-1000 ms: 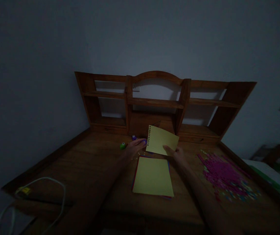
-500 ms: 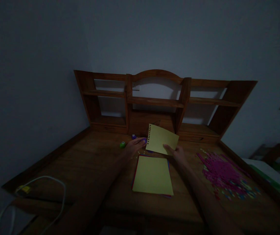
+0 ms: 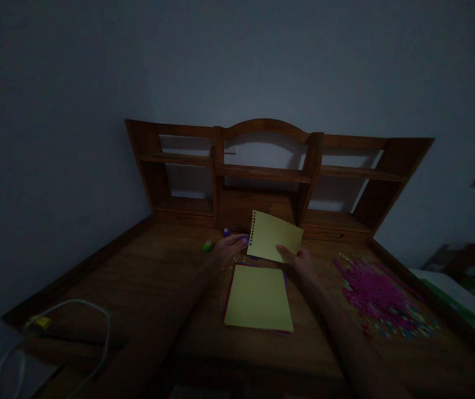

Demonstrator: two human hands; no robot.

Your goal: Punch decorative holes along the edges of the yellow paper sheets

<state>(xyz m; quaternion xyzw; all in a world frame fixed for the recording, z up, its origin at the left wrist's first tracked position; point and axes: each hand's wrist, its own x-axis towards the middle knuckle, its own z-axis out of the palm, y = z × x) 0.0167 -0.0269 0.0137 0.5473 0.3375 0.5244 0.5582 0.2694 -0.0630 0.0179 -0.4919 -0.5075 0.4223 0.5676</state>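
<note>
My left hand (image 3: 228,247) is closed on a small purple paper punch (image 3: 243,239), which sits right at the left edge of a yellow sheet of paper (image 3: 273,235). A row of small holes runs down that edge. My right hand (image 3: 298,257) pinches the sheet near its lower right part, thumb on top and fingers hidden beneath. The sheet is held up at a tilt. Below it lies a stack of coloured paper (image 3: 258,299), yellow on top, with red and blue edges showing. Small pale bits are scattered on the desk between my left hand and the stack.
A green punch (image 3: 207,246) and another purple one (image 3: 226,232) stand left of my left hand. A heap of pink strips and coloured bits (image 3: 381,293) covers the desk's right side. A wooden shelf unit (image 3: 262,173) rises behind; a white cable (image 3: 108,332) loops at front left.
Both hands, the punch and the sheet stay almost where they were. The view has shifted very slightly.
</note>
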